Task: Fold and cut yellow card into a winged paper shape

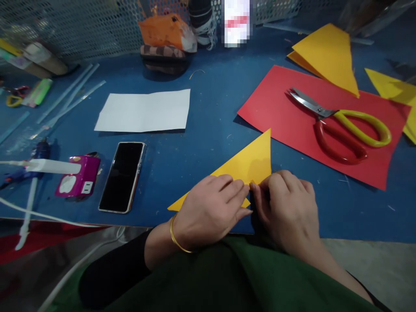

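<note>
Currently I see yellow paper at lower centre of frame, apparently folded into pointed shape, under both hands. Left hand lies over it, presumably pinning it to blue table; whether fingers grip, I can't tell. Right hand pinches near paper's right edge, thumb against curled fingers, probably to keep edge in line. Scissors rest on red sheet, right of frame, likely parked within reach. Phone lies lower left, clear of work.
</note>
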### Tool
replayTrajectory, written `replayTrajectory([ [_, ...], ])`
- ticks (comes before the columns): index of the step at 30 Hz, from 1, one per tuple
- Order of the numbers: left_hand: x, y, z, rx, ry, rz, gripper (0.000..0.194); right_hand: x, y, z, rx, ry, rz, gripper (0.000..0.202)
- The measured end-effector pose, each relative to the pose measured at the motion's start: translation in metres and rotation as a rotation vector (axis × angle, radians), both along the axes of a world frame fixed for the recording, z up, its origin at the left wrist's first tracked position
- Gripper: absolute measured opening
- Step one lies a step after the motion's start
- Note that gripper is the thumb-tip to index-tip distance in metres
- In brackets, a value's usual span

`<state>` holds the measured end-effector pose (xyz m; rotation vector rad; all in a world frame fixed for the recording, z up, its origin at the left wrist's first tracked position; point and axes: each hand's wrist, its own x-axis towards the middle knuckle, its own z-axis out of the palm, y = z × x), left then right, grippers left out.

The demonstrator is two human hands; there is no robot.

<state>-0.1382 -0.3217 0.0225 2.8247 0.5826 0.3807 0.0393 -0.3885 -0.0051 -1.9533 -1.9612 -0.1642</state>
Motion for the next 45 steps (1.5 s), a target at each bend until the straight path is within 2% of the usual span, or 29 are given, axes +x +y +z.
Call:
replayTrajectory([
  [4, -0.005, -0.004, -0.002, 0.046, 0.101, -0.018, 0.056, 0.000, 0.001, -0.001, -0.002, 0.004, -0.004, 0.024],
  [9, -0.005, -0.005, -0.001, 0.025, 0.132, 0.019, 0.056, 0.004, -0.001, 0.002, -0.008, 0.125, -0.001, 0.019],
  [14, -0.004, -0.005, -0.001, 0.003, 0.139, 0.023, 0.055, 0.018, -0.021, 0.007, 0.177, 0.157, -0.065, 0.003],
  [18, -0.005, -0.005, -0.001, -0.002, 0.147, 0.011, 0.056, 0.018, -0.034, 0.002, 0.264, -0.004, 0.130, 0.026],
  [21, -0.006, -0.005, 0.000, 0.001, 0.148, 0.008, 0.056, 0.010, -0.035, -0.004, 0.204, -0.085, 0.241, 0.030],
  [28, -0.006, -0.003, 0.000, 0.029, 0.151, -0.004, 0.054, 0.000, -0.032, -0.005, 0.063, -0.129, 0.194, 0.041],
  [38, -0.005, -0.003, 0.000, 0.048, 0.143, 0.010, 0.045, -0.002, -0.026, -0.002, 0.058, -0.160, 0.235, 0.038],
  [45, -0.001, -0.009, 0.002, 0.095, 0.210, -0.018, 0.051, -0.001, -0.028, 0.001, 0.025, -0.177, 0.235, 0.036],
])
